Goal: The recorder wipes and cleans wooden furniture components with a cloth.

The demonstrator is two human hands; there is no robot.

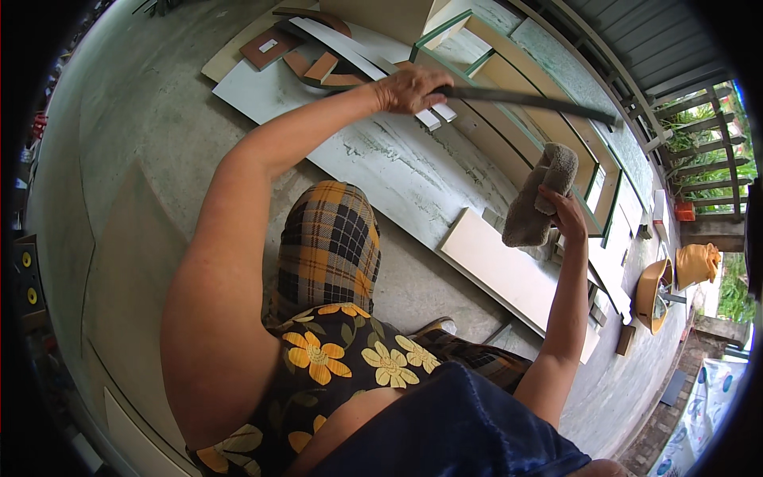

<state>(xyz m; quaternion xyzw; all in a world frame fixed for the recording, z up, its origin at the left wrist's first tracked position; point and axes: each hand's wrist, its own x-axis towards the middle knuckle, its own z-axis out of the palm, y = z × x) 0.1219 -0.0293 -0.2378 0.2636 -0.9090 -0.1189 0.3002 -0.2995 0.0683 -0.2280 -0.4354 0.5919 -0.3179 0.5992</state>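
Observation:
My left hand point(413, 89) is closed around one end of a long, thin dark strip point(524, 99). The strip stretches to the right above the open wooden frame point(509, 71), slightly blurred; its exact kind I cannot make out. In my right hand point(566, 213) is a thick, folded grey-brown cloth point(534, 199), gripped at its right side. Beneath both hands lies a large pale board point(373, 163) with dark smears on its surface. The frame on its far side has green edges and several compartments.
Wood offcuts and curved brown pieces point(322, 70) lie at the board's far left. A cream panel point(501, 266) rests along its near right edge. Farther right stand a yellow basin point(652, 296) and an orange sack point(697, 265), near a slatted fence point(707, 151).

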